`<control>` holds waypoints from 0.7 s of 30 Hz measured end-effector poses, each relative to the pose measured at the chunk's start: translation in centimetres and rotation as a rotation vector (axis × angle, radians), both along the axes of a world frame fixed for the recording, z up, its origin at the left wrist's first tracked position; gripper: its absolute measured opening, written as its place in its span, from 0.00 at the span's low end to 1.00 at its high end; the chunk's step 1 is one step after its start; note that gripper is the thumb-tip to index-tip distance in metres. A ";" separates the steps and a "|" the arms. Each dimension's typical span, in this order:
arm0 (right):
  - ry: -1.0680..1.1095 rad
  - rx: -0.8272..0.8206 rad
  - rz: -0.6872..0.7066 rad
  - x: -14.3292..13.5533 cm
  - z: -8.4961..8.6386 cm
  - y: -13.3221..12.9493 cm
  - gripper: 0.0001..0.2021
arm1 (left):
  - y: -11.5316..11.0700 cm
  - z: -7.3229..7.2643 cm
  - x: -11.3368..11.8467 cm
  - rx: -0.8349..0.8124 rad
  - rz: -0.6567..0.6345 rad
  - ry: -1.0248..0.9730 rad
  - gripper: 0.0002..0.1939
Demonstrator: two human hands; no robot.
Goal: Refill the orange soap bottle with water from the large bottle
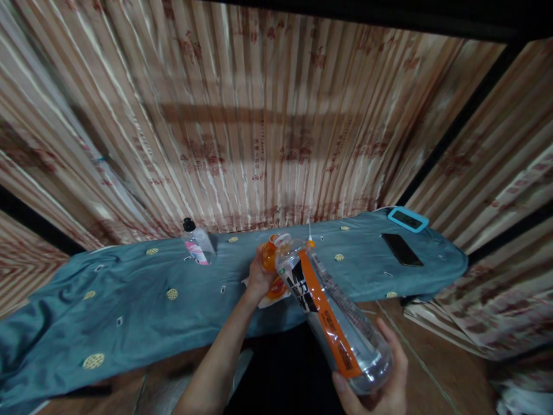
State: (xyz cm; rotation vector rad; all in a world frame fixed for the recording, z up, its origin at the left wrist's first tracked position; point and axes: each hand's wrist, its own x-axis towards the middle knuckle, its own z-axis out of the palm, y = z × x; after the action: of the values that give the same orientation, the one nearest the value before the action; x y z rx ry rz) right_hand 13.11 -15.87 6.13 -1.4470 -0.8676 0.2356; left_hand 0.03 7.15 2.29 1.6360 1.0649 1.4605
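Observation:
A large clear bottle (330,314) with an orange and black label slants up and to the left, its mouth at a small orange container (268,256). My right hand (380,374) is wrapped round the bottle's base. My left hand (258,276) has its fingers closed round the orange container. Below the container, a white sheet with orange pieces (276,290) on it lies on the blue-green cloth (142,311). Just behind the bottle's neck stands a thin white stick with an orange base (310,239). Whether liquid is passing between the two vessels is too unclear to tell.
A small clear bottle with a black cap (199,245) stands at the left on the cloth. On the right lie a dark phone (401,249) and a blue-framed device (408,219). Patterned curtains (259,115) hang behind, with dark frame bars at both sides.

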 end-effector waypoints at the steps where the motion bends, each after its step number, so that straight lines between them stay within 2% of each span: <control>1: 0.003 0.004 0.006 0.0 -0.2 0.0 0.42 | 0.0 0.1 0.0 0.000 -0.001 -0.010 0.26; 9: 0.100 -0.006 0.050 0.1 -0.9 0.2 0.45 | 0.1 0.9 0.4 -0.004 0.011 -0.068 0.25; 14: 0.088 -0.009 0.058 0.1 -0.8 0.3 0.44 | 0.1 0.9 0.4 -0.023 -0.035 -0.115 0.26; 21: 0.057 -0.008 0.020 -0.3 -0.2 0.5 0.42 | 0.0 0.6 0.3 -0.112 0.025 -0.097 0.27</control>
State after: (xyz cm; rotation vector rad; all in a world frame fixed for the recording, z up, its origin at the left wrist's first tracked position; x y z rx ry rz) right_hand 12.84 -15.33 5.89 -1.4326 -0.8357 0.2947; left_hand 0.32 7.19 2.89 1.4642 1.0964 1.4543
